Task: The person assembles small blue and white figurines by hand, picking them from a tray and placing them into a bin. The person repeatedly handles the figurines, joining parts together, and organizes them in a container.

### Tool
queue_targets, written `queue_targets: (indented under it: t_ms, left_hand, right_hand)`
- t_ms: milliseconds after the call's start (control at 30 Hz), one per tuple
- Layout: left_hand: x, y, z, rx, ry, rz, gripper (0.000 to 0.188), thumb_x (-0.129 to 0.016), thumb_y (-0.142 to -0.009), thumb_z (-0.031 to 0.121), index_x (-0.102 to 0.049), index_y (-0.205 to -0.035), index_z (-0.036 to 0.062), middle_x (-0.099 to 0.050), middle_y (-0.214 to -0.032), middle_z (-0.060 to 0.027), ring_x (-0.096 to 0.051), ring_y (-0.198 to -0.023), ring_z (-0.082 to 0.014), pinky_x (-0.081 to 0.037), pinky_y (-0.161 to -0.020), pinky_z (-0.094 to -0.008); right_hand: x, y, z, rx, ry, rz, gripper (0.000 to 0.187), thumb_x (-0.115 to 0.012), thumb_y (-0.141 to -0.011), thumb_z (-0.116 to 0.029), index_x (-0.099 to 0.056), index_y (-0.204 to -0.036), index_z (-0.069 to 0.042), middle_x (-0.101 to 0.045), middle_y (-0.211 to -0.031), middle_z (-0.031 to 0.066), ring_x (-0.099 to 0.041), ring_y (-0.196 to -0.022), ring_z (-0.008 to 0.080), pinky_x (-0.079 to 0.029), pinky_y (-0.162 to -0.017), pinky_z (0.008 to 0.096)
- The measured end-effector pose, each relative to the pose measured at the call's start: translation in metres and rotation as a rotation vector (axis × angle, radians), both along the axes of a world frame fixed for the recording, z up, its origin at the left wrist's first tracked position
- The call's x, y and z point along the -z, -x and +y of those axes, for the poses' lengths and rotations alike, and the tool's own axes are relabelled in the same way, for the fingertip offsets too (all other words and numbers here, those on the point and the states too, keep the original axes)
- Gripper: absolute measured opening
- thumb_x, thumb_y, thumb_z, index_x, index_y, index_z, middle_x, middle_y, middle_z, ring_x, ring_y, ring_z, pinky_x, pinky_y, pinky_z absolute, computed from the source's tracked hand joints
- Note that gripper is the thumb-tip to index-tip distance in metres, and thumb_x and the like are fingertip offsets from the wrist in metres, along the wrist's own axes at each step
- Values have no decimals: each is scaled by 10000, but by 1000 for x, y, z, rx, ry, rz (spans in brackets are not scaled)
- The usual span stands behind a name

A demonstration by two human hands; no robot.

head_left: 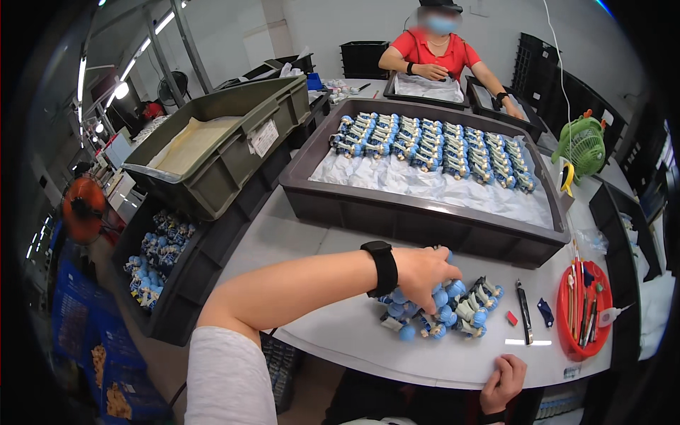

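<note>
Where knobbly, round-headed figurines [445,315] lie heaped, the left hand [423,273] touches them.

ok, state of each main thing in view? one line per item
Left hand: fingers on heap
Right hand: fingers loosely curled, at table edge
Blue-haired figurine heap: loose, jumbled
Large tray: partly filled, figurines in rows at far side, near paper bare
Olive crate: open-topped, lined
Red basket: holding brushes and tools
Slim black tool: lying flat
Green fan: upright, spinning unclear
</note>
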State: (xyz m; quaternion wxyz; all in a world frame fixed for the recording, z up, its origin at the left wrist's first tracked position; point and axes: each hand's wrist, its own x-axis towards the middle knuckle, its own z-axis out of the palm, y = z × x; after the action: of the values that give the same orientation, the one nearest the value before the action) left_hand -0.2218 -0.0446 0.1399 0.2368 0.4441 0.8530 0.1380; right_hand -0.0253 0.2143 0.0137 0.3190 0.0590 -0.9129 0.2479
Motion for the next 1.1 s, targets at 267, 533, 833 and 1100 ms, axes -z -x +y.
queue_targets:
  t_ms: [267,533,833,1100]
  left_hand:
    - [-15,1,-30,-237,-209,-50,914,-764,-693,388,-282,-1384,36,-342,-1332,-229,-471,-1157,-345,-410,-964,-382]
    - [-37,66,-116,-681,-497,467,206,-633,-803,131,-655,-945,-16,-663,-846,-101,-614,-733,-146,-494,-679,-270]
    - [-28,163,-136,-699,671,-127,418,-676,-763,257,-609,-1139,89,-644,-1011,-114,-642,-847,-226,-547,-695,-339]
    - [-14,176,-134,-559,869,7,343,-587,-697,82,-639,-1032,132,-659,-928,-76,-632,-829,-198,-506,-696,-338]
  right_hand:
    - [-1,-1,-1,7,-9,-14,180,-478,-700,-3,-577,-847,24,-561,-907,164,-533,-847,334,-439,-746,397]
    - [-2,-1,-1,7,15,-8,181,-479,-692,5,-576,-843,28,-555,-902,167,-529,-841,335,-440,-740,400]
    - [-4,3,1,-3,8,-3,193,-489,-657,16,-579,-828,25,-557,-882,164,-529,-817,335,-440,-718,397]
    - [-11,1,5,-5,-55,24,156,-551,-759,0,-643,-885,10,-612,-921,176,-578,-825,364,-483,-733,425]
